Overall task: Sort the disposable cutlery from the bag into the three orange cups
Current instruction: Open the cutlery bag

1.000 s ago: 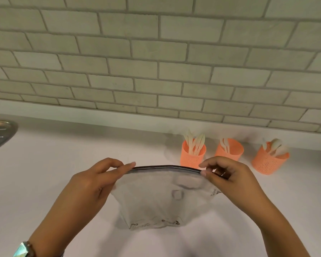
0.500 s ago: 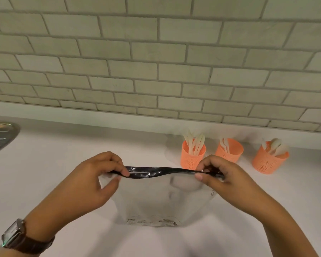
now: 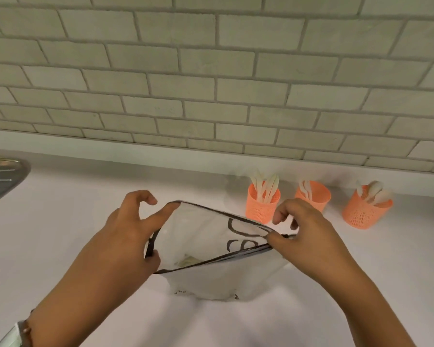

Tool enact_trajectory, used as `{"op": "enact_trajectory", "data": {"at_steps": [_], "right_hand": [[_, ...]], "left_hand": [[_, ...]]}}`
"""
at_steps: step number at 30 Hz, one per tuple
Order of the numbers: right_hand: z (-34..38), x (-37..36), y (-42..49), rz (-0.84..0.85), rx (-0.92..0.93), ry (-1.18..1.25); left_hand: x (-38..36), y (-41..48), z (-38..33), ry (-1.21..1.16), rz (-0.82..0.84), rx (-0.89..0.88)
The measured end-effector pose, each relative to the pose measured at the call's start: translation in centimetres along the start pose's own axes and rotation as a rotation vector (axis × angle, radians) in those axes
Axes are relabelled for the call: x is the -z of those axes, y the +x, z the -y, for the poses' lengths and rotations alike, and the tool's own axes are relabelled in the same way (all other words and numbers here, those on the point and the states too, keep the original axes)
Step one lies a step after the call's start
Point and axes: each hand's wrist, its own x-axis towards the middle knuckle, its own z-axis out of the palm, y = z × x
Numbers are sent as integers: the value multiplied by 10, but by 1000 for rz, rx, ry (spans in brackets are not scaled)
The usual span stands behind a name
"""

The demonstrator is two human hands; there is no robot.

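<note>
translucent plastic bag with a black zip rim [image 3: 211,279] stands on the white countertop [image 3: 60,221], mouth pulled wide; left hand [image 3: 125,236] pinches the rim's left end between thumb and forefinger; right hand [image 3: 308,236] pinches the right corner; pale piece [image 3: 188,261] at the bag's bottom, too blurred to identify; three orange mesh cups [image 3: 312,196] stand behind it to the right, by the wall, each holding pale disposable cutlery [image 3: 267,187]

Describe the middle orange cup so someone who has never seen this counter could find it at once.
Follow the tiled wall down to the right side of the white counter. There the middle cup of an orange mesh row sits just beyond the right hand. Unlike the left cup and right cup, its white cutlery barely clears the rim.
</note>
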Motion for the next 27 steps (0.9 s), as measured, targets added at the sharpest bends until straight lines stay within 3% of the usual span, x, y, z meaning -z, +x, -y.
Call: {"op": "enact_trajectory", "data": {"at_steps": [6,8,9,13,15,17,20,22,24,26,27], "right_hand": [[-3,4,-8,-32,-162,-141],[-7,1,-10,4,-175,-100],[-8,1,-10,41,-218,18],[-12,-4,-13,203,-479,866],[-19,-14,-18,336,-630,1257],[-28,-30,-23,439,-749,1598],[-43,-51,-30,419,-868,1894],[-60,-50,-27,397,-868,2041],[-82,-31,-21,389,-802,2000],[-87,-9,-21,301,-631,1708],[-80,1,-19,289,-677,1566]], "left_hand": [[-5,-14,-4,-42,91,-2],[-12,-19,-3,-168,173,-10],[-16,-23,-3,-255,204,-21],[-40,-37,-8,-761,237,41],[-49,-38,-6,-1218,199,238],[-60,-32,5,-1742,264,461],[-81,-28,32,-2354,294,819],[-62,-17,38,-2539,490,677],[-57,-15,47,-2355,347,577],[-50,-15,60,-2316,165,711],[-47,-15,57,-2332,189,624]]}}
